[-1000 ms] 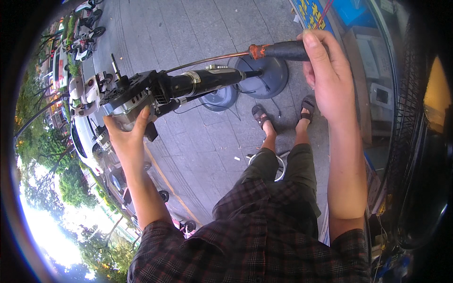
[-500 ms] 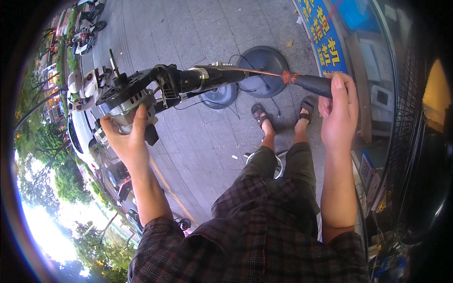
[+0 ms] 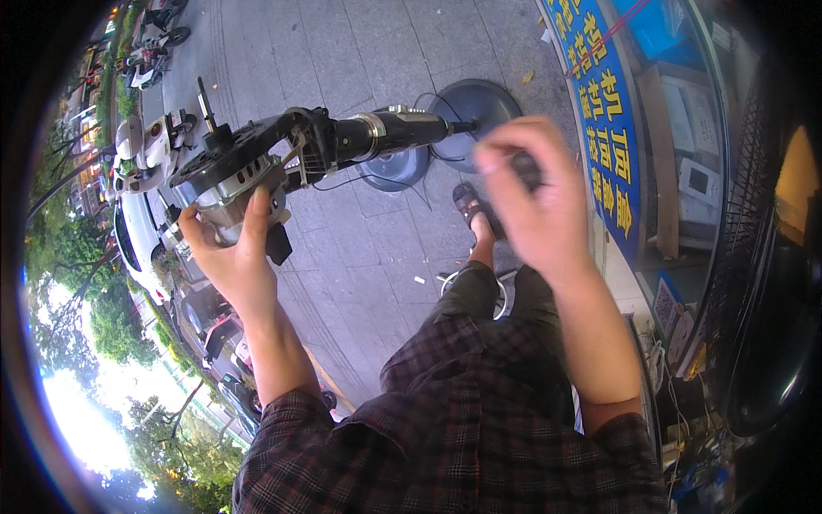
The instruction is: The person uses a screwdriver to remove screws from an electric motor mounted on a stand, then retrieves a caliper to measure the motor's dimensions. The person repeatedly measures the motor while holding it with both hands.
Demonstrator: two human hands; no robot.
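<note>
Hands are both up and well apart: L hand (image 3: pixel 224 255) on the motor unit (image 3: pixel 235 204), R hand (image 3: pixel 548 218) off to the right in midair, w/ motion blur. L forearm rises from the plaid sleeve (image 3: pixel 291 409) at lower left, slanting up & a bit left, wrist approx in line. L thumb is up along the near right side of the metal casing, index on its left side, spread in a wide V w/ the casing pinched btwn; other L fingers mostly hidden. R forearm comes up from lower right, leaning left; R fingers curl over toward the left, thumb side facing the motor unit. Smth dark shows btwn R thumb & fingers, but blur is heavy: can't tell what it is, or if the R hand is pinching it. Motor unit sits upper left, at the end of a blk pole (image 3: pixel 411 134) w/ a silver collar (image 3: pixel 366 137), pole running right, nearly level in view. Thin metal shaft (image 3: pixel 205 104) sticks up from the unit's blk top, tilted slightly left. Beyond the pole, 2 round bases are on the pavement (image 3: pixel 360 248): dark base (image 3: pixel 495 96) partly behind the R hand, greyer base (image 3: pixel 396 176) just left of it. Sandal (image 3: pixel 467 202) is below them; blue sign (image 3: pixel 610 128) stands right of the R hand.
</note>
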